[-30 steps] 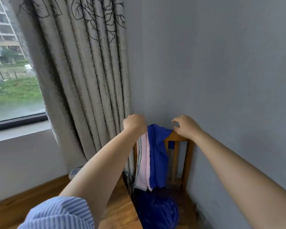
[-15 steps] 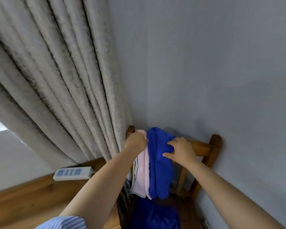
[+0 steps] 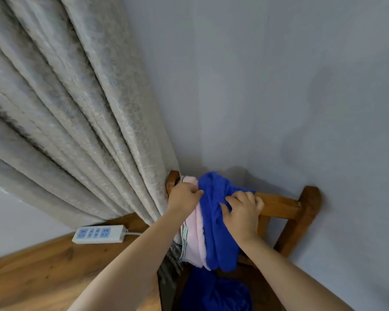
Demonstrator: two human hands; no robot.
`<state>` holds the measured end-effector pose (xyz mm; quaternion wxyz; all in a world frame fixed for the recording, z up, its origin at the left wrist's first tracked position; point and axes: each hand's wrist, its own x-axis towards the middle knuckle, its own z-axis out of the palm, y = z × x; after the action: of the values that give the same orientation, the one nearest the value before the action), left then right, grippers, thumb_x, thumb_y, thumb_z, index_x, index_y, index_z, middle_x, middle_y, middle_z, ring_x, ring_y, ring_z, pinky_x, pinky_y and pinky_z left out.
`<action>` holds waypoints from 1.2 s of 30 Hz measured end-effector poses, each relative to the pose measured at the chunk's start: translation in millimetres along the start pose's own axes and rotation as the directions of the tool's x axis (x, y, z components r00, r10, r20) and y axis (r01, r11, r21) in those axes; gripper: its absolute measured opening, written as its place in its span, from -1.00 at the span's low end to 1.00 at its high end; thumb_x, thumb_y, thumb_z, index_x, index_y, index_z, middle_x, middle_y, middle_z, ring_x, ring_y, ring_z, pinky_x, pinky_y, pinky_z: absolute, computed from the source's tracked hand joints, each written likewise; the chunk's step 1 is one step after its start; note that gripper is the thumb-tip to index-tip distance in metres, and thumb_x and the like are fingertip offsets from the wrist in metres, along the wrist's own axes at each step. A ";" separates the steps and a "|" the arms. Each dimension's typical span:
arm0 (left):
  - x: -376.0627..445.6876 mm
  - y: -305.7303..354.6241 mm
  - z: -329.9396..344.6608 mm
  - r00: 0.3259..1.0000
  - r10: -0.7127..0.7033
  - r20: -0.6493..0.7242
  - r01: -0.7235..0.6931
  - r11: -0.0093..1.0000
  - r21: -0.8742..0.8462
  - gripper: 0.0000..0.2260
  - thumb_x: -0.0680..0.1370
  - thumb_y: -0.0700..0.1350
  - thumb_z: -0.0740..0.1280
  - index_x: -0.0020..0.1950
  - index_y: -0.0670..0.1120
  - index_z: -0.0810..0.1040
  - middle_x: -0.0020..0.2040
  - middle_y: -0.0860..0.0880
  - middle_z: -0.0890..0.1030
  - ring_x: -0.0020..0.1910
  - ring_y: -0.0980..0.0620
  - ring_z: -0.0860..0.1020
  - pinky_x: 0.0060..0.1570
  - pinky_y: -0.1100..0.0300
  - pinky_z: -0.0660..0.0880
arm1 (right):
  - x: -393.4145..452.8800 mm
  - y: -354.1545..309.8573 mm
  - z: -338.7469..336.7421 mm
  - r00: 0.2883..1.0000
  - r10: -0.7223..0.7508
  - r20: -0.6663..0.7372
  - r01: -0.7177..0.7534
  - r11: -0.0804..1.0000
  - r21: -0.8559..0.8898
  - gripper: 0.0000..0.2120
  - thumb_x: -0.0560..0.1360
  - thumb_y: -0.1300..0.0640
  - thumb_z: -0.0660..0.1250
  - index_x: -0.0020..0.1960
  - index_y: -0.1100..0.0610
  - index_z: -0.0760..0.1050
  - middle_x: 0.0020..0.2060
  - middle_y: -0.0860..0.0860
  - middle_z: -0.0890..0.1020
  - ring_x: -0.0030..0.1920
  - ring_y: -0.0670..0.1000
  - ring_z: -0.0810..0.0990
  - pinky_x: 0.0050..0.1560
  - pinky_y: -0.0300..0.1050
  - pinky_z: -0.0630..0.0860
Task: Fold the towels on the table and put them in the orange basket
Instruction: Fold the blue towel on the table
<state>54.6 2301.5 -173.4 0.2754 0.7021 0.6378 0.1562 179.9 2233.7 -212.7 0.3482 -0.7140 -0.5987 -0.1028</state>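
Note:
A blue towel (image 3: 218,234) and a pale pink towel (image 3: 194,241) hang side by side over the top rail of a wooden chair (image 3: 279,204) in the room's corner. My left hand (image 3: 184,197) grips the towels at the rail's left end, fingers curled on the pink towel's upper edge beside the blue one. My right hand (image 3: 243,212) clutches a bunched fold of the blue towel near the rail. More blue cloth (image 3: 213,292) lies heaped on the chair seat below. No orange basket is in view.
A patterned grey curtain (image 3: 76,108) hangs at left, touching the chair's left post. A white power strip (image 3: 99,234) lies on the wooden tabletop (image 3: 43,270) at lower left. Grey walls close the corner behind and to the right of the chair.
The view has tilted down and closer to the chair. My right hand moved from the bare rail onto the blue towel and now bunches it; my left hand stays at the towels' top.

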 end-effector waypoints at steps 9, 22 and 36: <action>-15.4 19.4 -8.4 1.000 -0.015 -0.018 0.013 0.993 -0.119 -0.56 0.53 -0.25 0.23 -0.52 -0.08 0.18 -0.51 -0.01 0.26 -0.48 0.13 0.26 -0.46 0.31 0.21 | 24.3 28.9 -43.1 0.992 0.112 0.053 -0.119 0.981 0.150 -0.92 0.28 0.35 0.48 -0.24 0.31 0.62 -0.32 0.18 0.62 -0.24 0.21 0.60 -0.05 0.14 0.37; -151.8 18.8 -113.4 0.963 -0.073 -0.259 -0.037 0.918 -0.395 -0.66 0.52 -0.21 0.27 -0.46 -0.08 0.35 -0.50 0.01 0.33 -0.49 0.11 0.29 -0.49 0.28 0.25 | 16.9 -64.6 -169.0 0.986 -0.083 -0.144 0.111 0.974 0.198 -0.88 0.43 0.29 0.32 -0.10 0.34 0.58 -0.19 0.25 0.57 -0.09 0.23 0.51 0.04 -0.01 0.23; -419.1 -145.3 -206.0 0.797 -0.242 -0.553 0.140 0.965 -0.222 -0.78 0.49 -0.21 0.23 -0.37 -0.13 0.44 -0.40 -0.08 0.43 -0.30 -0.04 0.38 -0.39 0.19 0.25 | -152.3 -251.1 -224.4 0.848 -0.471 0.242 0.277 0.784 0.556 -0.89 0.40 0.33 0.34 -0.11 0.32 0.61 -0.16 0.28 0.59 -0.12 0.20 0.52 -0.14 -0.08 0.36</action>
<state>-238.3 1933.8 -38.5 0.1429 0.5277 0.7430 0.3860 -32.0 1985.4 -39.3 0.3745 -0.4688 -0.7904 0.1233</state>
